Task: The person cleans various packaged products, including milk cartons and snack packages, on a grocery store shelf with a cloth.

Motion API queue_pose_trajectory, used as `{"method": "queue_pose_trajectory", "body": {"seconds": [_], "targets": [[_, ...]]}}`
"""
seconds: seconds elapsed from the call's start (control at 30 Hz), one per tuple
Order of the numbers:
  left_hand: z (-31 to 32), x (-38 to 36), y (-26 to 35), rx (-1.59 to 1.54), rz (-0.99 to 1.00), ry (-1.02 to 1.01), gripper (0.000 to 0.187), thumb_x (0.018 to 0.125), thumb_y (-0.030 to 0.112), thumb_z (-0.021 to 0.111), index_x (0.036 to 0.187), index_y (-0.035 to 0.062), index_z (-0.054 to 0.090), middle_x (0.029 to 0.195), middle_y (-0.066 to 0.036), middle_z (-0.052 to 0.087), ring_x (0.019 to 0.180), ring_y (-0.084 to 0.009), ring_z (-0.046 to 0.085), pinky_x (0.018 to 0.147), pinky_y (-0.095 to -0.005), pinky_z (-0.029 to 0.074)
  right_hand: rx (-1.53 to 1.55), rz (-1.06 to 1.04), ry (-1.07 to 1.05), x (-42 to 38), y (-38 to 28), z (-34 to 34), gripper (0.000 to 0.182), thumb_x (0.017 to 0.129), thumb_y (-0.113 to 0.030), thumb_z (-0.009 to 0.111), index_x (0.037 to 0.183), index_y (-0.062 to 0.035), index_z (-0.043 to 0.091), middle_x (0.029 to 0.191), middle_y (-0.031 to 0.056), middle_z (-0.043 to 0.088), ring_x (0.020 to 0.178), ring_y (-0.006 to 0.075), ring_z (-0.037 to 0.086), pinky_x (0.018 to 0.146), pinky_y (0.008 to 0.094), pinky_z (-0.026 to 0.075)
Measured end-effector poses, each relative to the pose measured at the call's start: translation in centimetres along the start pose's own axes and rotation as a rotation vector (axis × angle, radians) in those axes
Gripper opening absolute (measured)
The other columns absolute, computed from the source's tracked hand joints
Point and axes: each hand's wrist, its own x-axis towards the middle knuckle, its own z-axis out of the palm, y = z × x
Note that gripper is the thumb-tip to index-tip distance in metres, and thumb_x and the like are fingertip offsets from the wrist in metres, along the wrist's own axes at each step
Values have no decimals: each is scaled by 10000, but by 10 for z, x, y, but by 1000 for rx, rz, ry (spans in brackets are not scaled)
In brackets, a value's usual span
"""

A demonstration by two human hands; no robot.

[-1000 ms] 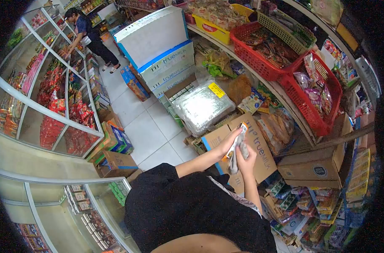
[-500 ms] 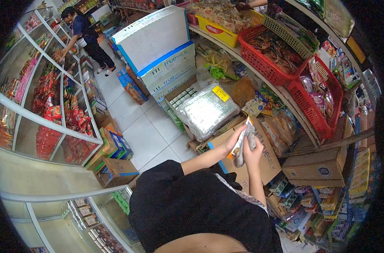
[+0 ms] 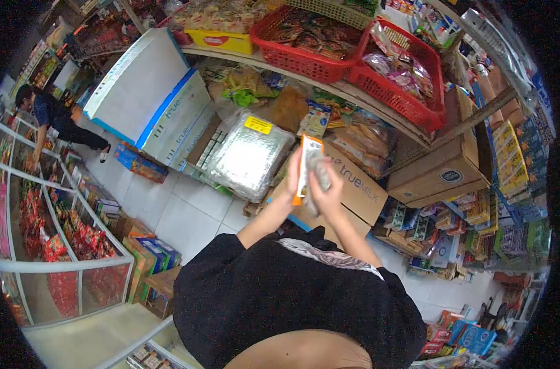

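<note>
My left hand (image 3: pixel 292 178) is closed round a white and orange packet (image 3: pixel 308 166), which stands nearly upright in front of my chest. My right hand (image 3: pixel 329 187) grips a greyish cloth-like item (image 3: pixel 318 178) pressed against the packet's right side; its exact shape is unclear. Both hands are above a brown TrueMilk carton (image 3: pixel 354 184). Just left of them lies a plastic-wrapped silver parcel (image 3: pixel 250 157) with a yellow label.
Red baskets (image 3: pixel 394 77) of packets stand on a shelf ahead, beside a yellow box (image 3: pixel 218 42). White-blue cartons (image 3: pixel 175 123) are stacked at left. Another person (image 3: pixel 58 120) bends over glass cases (image 3: pixel 64 264) at far left. A brown box (image 3: pixel 440 175) sits at right.
The view has turned to the right, so shelves and cartons appear further left. The packet is now more upright and shows its printed front. Both hands still hold their items.
</note>
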Motion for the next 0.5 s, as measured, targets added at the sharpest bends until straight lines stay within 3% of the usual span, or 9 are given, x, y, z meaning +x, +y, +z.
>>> {"method": "queue_pose_trajectory", "body": {"seconds": [0.03,0.17,0.23,0.3,0.37,0.43,0.47,0.5], "targets": [[-3,1,7,-124,-113,-62,437,786,348,263,1044,16,380,950,-108,481,845,-178,482,744,-284,387,-12,-38,-37,-10,0,-1,172,643,-62,531,800,4,512,710,136,543,661,205,545,587,284,410],[0,1,3,-122,-108,-11,411,784,371,293,1013,48,404,903,-88,497,825,-150,488,745,-272,384,-72,-140,-102,-16,14,-13,189,644,-77,537,809,11,504,726,124,543,669,156,526,599,265,404],[1,0,-9,-188,-93,-68,406,791,355,291,1046,52,381,942,-65,488,838,-145,481,753,-258,376,-16,134,59,8,25,-15,205,638,-84,545,813,14,498,739,120,544,686,142,520,612,258,402],[16,-10,-21,-30,-141,69,421,782,382,300,1041,65,396,960,-42,479,820,-127,484,725,-250,390,58,223,112,30,22,-17,212,636,-87,548,814,15,496,743,122,546,690,150,524,615,259,403],[20,-8,-24,-54,-180,121,436,788,359,258,1073,46,364,1005,-67,456,897,-165,454,786,-284,355,139,303,162,34,15,-17,218,633,-91,552,815,15,494,747,125,549,695,157,528,618,261,404],[7,1,-21,-12,-69,80,484,771,401,266,1069,33,362,991,-109,456,869,-198,468,755,-310,377,85,66,39,16,3,-7,222,630,-88,554,820,11,496,750,137,545,693,180,535,622,269,406],[-7,7,-17,-116,-248,25,554,747,453,258,1065,9,354,970,-174,454,864,-248,471,717,-342,397,59,24,-53,6,2,-6,225,628,-88,556,823,9,498,748,143,544,696,196,539,627,275,407],[-1,7,-10,-123,-208,75,610,729,488,248,1070,-10,335,958,-227,444,860,-296,468,706,-365,402,31,-17,-147,-5,1,-7,228,626,-87,558,826,6,500,747,149,542,699,213,544,632,281,408]]}}
